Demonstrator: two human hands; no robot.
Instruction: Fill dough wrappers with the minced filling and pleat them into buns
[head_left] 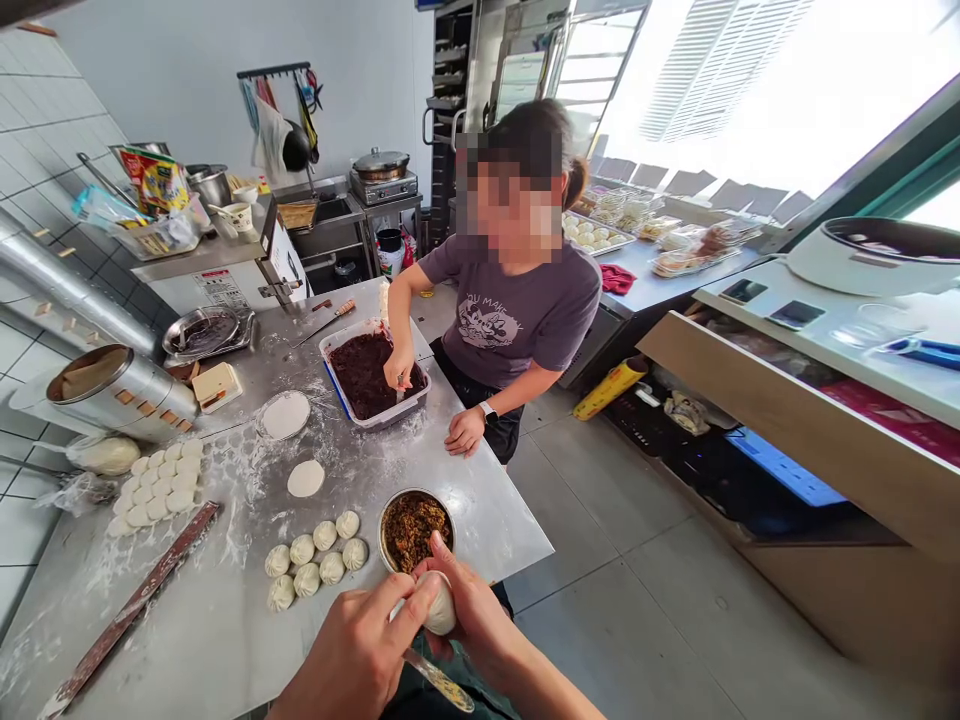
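Near the table's front edge, a round filled bun (441, 608) of pale dough rests in my right hand (480, 622), whose fingers curl around it with the thumb up. My left hand (360, 635) pinches the dough at the bun's top. A filling spatula (444, 686), its blade smeared with yellowish filling, sticks out from under my left hand and seems held in its lower fingers. Just beyond both hands stands a metal bowl (382, 532) of dark chopped filling (415, 526). Several pleated buns (306, 580) sit in two rows to the left, with one flat dough wrapper (306, 479) behind them.
Across the table corner a co-worker (510, 300) reaches into a tub (360, 424) of dark red paste. A wrapper stack (285, 414), dough pieces (159, 485), a long floury wooden stick (135, 610) and a steamer (124, 395) occupy the left. A knife (330, 320) lies at the back.
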